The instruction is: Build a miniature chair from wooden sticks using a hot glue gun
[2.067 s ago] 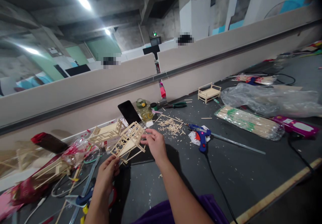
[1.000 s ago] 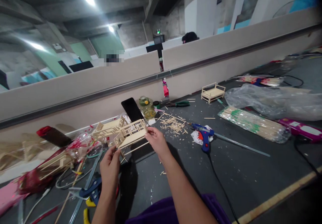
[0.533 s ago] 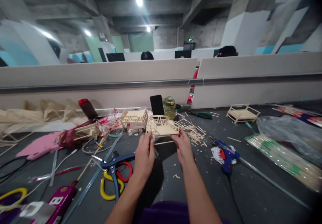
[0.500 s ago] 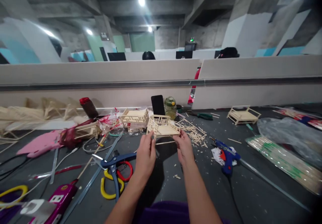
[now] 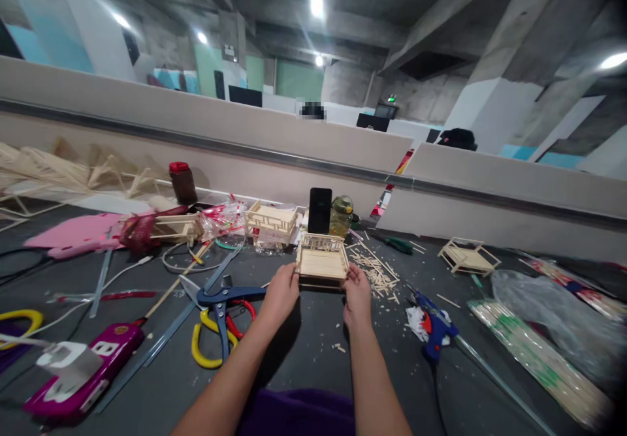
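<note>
Between my two hands is a small wooden-stick model bench (image 5: 322, 264) with a flat slatted seat and a railing along its back. My left hand (image 5: 283, 292) grips its left front corner, fingers closed. On the opposite side my right hand (image 5: 357, 294) pinches the right front corner. Behind the model stand a dark phone (image 5: 320, 211) and a green-lidded jar (image 5: 341, 215). A heap of short cut sticks (image 5: 375, 269) lies just past my right hand. Whether the model rests on the table or hangs slightly above it, I cannot tell.
Blue-handled cutters (image 5: 223, 309) and yellow-handled scissors (image 5: 206, 348) lie left; a blue glue gun (image 5: 435, 331) is at right. Another railed model (image 5: 272, 220) and a stick frame (image 5: 469, 256) stand farther back. Packaged sticks (image 5: 533, 351) and a purple power strip (image 5: 88, 371) flank the table.
The model bench has turned from an angled pose to face me squarely, with both hands still on it. My head view has tilted and shifted.
</note>
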A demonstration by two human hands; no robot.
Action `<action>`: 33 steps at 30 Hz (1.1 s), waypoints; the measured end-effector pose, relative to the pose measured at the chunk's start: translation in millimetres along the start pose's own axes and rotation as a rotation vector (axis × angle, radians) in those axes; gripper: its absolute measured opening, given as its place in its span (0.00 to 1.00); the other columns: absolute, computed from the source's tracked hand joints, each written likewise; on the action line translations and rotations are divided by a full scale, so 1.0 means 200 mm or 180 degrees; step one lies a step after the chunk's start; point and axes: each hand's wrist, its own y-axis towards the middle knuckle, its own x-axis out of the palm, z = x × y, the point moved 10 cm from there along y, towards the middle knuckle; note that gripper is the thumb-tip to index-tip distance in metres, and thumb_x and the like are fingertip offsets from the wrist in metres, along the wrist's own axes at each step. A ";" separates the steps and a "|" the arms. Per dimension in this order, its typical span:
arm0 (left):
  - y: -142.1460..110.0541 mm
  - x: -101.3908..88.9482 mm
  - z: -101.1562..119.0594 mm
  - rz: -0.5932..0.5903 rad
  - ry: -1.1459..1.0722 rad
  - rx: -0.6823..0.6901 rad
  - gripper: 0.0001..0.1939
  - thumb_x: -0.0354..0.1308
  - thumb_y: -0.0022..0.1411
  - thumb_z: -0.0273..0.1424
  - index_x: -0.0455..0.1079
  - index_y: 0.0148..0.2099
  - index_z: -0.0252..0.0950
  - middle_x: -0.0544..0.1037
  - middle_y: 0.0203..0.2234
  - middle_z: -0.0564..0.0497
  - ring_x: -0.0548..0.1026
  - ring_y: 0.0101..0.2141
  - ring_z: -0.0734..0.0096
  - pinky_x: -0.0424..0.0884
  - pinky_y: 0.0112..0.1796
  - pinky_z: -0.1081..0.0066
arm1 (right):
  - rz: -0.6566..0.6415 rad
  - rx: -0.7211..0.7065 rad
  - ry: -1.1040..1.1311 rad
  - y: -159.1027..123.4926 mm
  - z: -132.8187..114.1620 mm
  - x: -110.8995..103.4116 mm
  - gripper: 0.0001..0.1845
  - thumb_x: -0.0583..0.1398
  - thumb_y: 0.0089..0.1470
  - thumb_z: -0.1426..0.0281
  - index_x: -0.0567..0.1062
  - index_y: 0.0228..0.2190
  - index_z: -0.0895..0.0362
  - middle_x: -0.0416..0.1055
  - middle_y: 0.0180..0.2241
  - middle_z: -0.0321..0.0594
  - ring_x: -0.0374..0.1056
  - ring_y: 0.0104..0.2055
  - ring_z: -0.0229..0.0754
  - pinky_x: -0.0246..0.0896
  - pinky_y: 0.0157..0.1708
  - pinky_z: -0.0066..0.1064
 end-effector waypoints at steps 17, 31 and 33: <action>0.01 -0.26 -0.19 0.1091 -0.3235 -0.1701 0.09 0.50 0.63 0.20 0.71 0.35 0.26 0.76 0.27 0.43 0.76 0.28 0.73 0.77 0.31 0.73 | 0.0107 -0.0470 -0.0724 0.02 -0.06 -0.02 0.22 0.57 0.36 0.71 0.72 0.39 0.57 0.76 0.37 0.46 0.74 0.40 0.45 0.68 0.41 0.36; -0.02 -0.22 -0.14 0.0959 -0.3622 -0.1759 0.11 0.47 0.63 0.16 0.69 0.33 0.27 0.70 0.20 0.51 0.62 0.15 0.83 0.59 0.13 0.82 | -0.0236 -0.2823 -0.3114 -0.28 -0.64 0.17 0.17 0.56 0.51 0.78 0.80 0.39 0.51 0.57 0.59 0.47 0.50 0.63 0.54 0.48 0.59 0.51; -0.02 -0.22 -0.14 0.0933 -0.3622 -0.1762 0.10 0.47 0.62 0.16 0.69 0.33 0.27 0.69 0.19 0.52 0.62 0.15 0.83 0.58 0.13 0.82 | -0.0643 -0.2852 -0.3553 -0.31 -0.58 0.25 0.21 0.57 0.50 0.81 0.79 0.41 0.48 0.50 0.64 0.43 0.39 0.68 0.56 0.40 0.61 0.57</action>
